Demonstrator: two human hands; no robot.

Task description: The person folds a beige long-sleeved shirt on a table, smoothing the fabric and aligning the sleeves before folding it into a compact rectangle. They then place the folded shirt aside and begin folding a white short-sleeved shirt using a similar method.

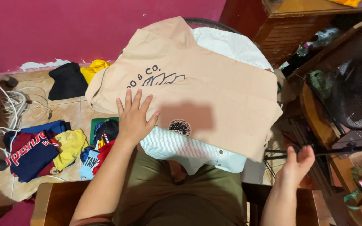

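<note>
**Peach shirt pinned flat under an open palm**

A person's left hand [134, 117] lay spread, fingers wide and gripping nothing, on the lower left edge of a peach T-shirt [214, 96], a press that appeared meant to keep the soft cotton smooth. The shirt, printed in black, covered a striped pale button-up shirt [181, 148] and a white garment [231, 44] on a round surface above the person's olive-clad lap. The right hand [297, 164] hovered off the shirt's right corner, open and empty, palm turned inward. Crumpled clothes [42, 150] in navy, red and yellow lay heaped on the tiled floor [65, 113] to the left, beside white cables [13, 102]. A dark fan [357, 90] stood at right.
</note>
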